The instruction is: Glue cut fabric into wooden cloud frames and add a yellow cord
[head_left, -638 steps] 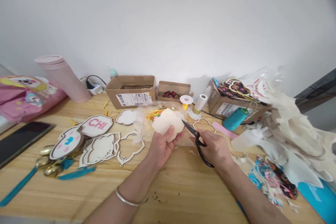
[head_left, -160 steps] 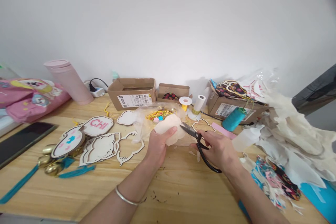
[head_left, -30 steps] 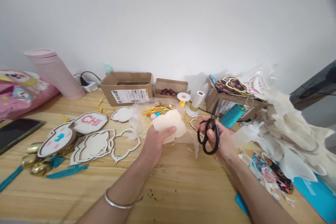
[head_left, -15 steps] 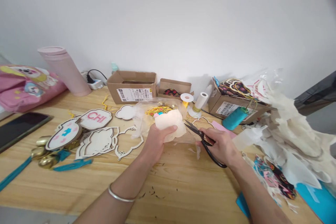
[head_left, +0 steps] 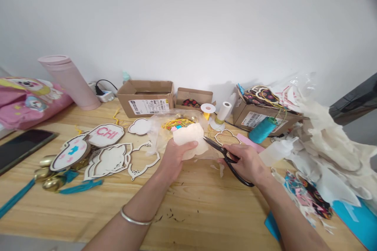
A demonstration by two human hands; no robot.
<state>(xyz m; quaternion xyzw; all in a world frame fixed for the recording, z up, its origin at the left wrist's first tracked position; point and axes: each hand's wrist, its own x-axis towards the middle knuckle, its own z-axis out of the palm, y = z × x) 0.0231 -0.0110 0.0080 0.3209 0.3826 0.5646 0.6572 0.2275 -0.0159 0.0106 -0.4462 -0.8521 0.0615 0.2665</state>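
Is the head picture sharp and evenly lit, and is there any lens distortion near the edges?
Head view: the light is soft and even, without strong glare; the left hand holding the cream cutout and the right hand with the scissors are sharp; the far edge of the wooden table bows, a wide-angle distortion; the top right corner darkens.

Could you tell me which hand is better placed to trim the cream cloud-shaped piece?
Probably the right hand: it holds the black scissors, tips beside the cream cloud-shaped piece in the left hand.
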